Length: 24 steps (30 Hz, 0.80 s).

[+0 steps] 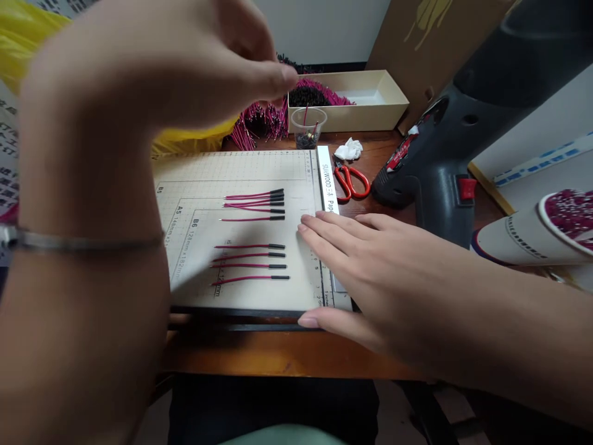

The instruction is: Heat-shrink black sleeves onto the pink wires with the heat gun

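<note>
On the cream paper-trimmer board (259,167) lie several red wires (250,247) with black sleeves at their right ends, in an upper and a lower group. My right hand (370,272) rests palm down with its fingers spread over the board's right edge and the white ruler strip (327,179); it holds nothing. My left hand (231,74) is raised above the back of the board, thumb and fingers drawn together. Whether anything is between its fingertips is hidden.
Behind the board are a clear cup (309,128), a cream box (365,117) of wires and a crumpled tissue (349,149). Red-handled scissors (352,182), a dark heat gun (445,161) and a paper cup (528,238) stand or lie at the right.
</note>
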Tool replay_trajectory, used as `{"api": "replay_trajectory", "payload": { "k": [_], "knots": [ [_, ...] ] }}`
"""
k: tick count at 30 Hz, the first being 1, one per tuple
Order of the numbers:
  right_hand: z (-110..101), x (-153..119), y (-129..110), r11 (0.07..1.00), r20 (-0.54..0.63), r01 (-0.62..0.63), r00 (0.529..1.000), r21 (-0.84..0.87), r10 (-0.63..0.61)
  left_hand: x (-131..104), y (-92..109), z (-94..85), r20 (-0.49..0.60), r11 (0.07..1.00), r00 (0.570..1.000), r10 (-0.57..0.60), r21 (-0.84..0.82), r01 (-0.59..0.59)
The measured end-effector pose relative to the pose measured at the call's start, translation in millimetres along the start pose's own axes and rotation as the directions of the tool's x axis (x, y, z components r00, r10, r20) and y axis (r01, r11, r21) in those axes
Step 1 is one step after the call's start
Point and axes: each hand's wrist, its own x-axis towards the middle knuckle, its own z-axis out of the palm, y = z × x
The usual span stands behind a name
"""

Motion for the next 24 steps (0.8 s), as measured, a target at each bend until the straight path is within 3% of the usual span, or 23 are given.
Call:
{"api": "replay_trajectory", "payload": {
  "k": [2,5,7,8,10,12,13,15,19,24],
  "knots": [
    [-3,2,4,0.999,0.045,0.029,0.999,0.026,-0.030,36,2,-9.2,0.082,0.998,0.994,-0.070,0.012,0.069],
    [-11,7,7,0.997,0.119,0.024,0.992,0.078,-0.033,68,24,-10.6,0.236,0.995,0.967,0.099,-0.007,-0.100],
    [-15,8,8,0.996,0.133,0.003,0.991,0.084,-0.015,68,39,0.5,0.264,0.941,0.906,0.332,-0.160,-0.298],
    [-15,9,8,0.997,0.120,0.001,0.993,0.075,-0.010,61,44,9.4,0.271,0.919,0.882,0.386,-0.197,-0.341],
    [-14,8,7,0.999,0.065,0.025,0.998,0.047,-0.028,39,46,30.5,0.209,0.894,0.878,0.431,-0.234,-0.383],
    [-11,6,6,0.998,-0.013,0.051,0.999,0.026,-0.051,11,38,50.5,-0.082,0.786,0.858,0.506,-0.365,-0.499],
    [-9,5,6,0.998,-0.039,0.055,0.998,0.020,-0.054,-3,32,58.4,-0.181,0.719,0.828,0.531,-0.421,-0.553],
    [-8,4,4,0.999,-0.067,0.043,0.997,0.020,-0.041,-28,20,68.7,-0.265,0.651,0.811,0.522,-0.490,-0.579],
    [-10,2,-1,0.999,-0.067,0.025,0.997,0.023,-0.024,-60,9,74.5,-0.252,0.629,0.836,0.487,-0.563,-0.536],
    [-10,-1,-5,1.000,-0.040,0.010,0.999,0.003,-0.010,-74,7,84.2,-0.260,0.633,0.854,0.451,-0.581,-0.511]
  ]
}}
